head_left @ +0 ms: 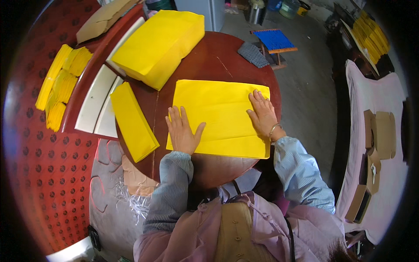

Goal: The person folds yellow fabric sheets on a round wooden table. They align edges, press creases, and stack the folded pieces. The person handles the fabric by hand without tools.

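A wide yellow sheet, paper or cloth, lies flat on the round red-brown table in front of me. A crease runs along its near part. My left hand rests flat on its left edge, fingers spread and thumb out. On its right side lies my right hand, also flat with fingers stretched out; a bracelet circles that wrist. Neither hand grips anything. To the left of the sheet is a narrow folded yellow strip. A thick stack of yellow sheets sits at the table's far left.
Folded yellow bundles lie on a red patterned surface at left, near a flat cardboard piece. A blue-topped stool stands beyond the table. Opened cardboard boxes lie on a pink cloth at right; more yellow bundles are behind.
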